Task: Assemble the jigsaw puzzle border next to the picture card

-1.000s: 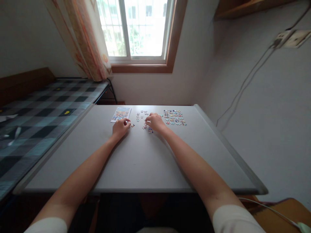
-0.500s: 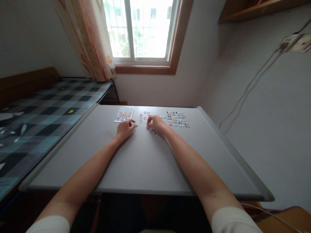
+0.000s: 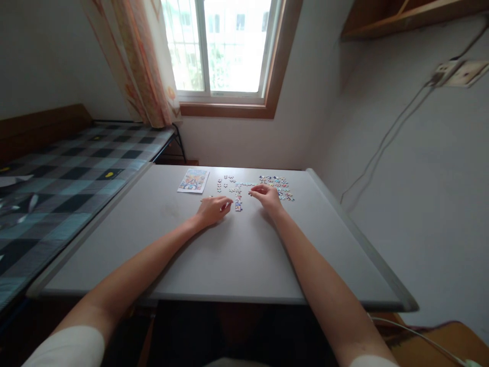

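Right hand (image 3: 270, 198): over the counter (image 3: 229, 260), right of centre. Grip pinched, thumb and finger together on a small dark puzzle piece (image 3: 250, 193) at the tips, near the joined strip but apart from it. Piece too small to read its print.

Left hand (image 3: 212, 210): low at the counter, left of the strip, fingers loosely curled, tips just beside its near end. Can't tell if that grip has hold of anything.

Joined strip (image 3: 238, 200): between the hands, runs toward the near edge, blue piece at its near end. A pale blue row (image 3: 248, 184) lies across its far end, running right.

Loose pieces (image 3: 219, 185) left of the strip, spaced out. Bigger batch (image 3: 273, 179) on the right, in rough rows, partly hidden by the right hand. Picture card (image 3: 193, 181) flat on the counter, beyond the left hand.

Around it: bed (image 3: 126, 148) with checked cover on the left, window (image 3: 235, 56) and patterned curtain (image 3: 139, 71) ahead, wall socket (image 3: 464, 74) with a cable on the right.
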`<state>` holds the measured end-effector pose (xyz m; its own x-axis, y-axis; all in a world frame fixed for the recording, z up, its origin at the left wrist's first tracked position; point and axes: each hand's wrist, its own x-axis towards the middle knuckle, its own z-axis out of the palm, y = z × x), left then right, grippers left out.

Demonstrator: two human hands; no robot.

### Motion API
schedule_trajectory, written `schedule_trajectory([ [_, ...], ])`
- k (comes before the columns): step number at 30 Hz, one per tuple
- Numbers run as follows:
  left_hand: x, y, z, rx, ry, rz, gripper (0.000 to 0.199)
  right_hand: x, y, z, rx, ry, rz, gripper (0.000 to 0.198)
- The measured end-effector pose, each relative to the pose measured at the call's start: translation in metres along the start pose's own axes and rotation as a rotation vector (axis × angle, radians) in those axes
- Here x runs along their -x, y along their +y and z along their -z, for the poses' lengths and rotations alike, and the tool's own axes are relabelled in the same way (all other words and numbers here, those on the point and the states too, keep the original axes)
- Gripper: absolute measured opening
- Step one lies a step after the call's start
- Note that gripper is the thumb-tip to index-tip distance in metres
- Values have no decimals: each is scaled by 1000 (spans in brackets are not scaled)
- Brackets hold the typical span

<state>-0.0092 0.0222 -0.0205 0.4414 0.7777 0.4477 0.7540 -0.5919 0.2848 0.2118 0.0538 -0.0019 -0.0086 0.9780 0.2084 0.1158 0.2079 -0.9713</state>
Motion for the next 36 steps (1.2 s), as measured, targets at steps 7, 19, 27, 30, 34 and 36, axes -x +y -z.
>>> schedule_trajectory([
  [7,-23,33,-8,163,77,293,26,11,5,-2,-118,8,-91,38],
  [19,-16,40,-13,167,162,249,30,17,6,-8,-129,-16,-123,35],
  [27,-14,29,-16,242,144,184,29,18,6,-12,-97,-49,-52,29],
  [30,-14,28,-17,266,125,188,26,17,7,-14,-80,-62,-40,29],
  [34,-14,28,-16,258,118,183,23,18,8,-14,-53,-85,-30,28],
  [36,-14,28,-16,247,122,177,21,18,8,-14,-32,-98,-14,28],
])
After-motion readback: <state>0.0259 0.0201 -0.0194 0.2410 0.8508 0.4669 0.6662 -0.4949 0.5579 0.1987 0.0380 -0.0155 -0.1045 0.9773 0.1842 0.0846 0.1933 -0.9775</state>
